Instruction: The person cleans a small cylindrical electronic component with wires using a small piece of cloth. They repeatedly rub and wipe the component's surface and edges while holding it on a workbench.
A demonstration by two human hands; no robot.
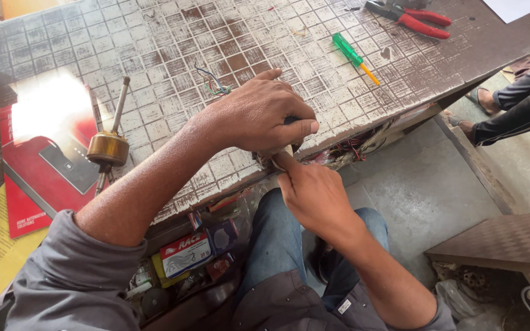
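Worn white-checked tabletop (173, 37) carries everything. At its near edge the left hand (259, 116) has its fingers clenched over a small dark part (291, 121), mostly hidden. The right hand (314, 193), just below, pinches its pale underside. A brass rotor (109, 147) stands left; a green screwdriver (352, 56) lies beyond.

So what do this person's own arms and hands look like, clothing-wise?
Both hands, left hand and right hand, are bare: no gloves, rings or watch visible. Grey sleeves are pushed up past the elbows, leaving the forearms uncovered. The grey garment has a small white tag near its hem.
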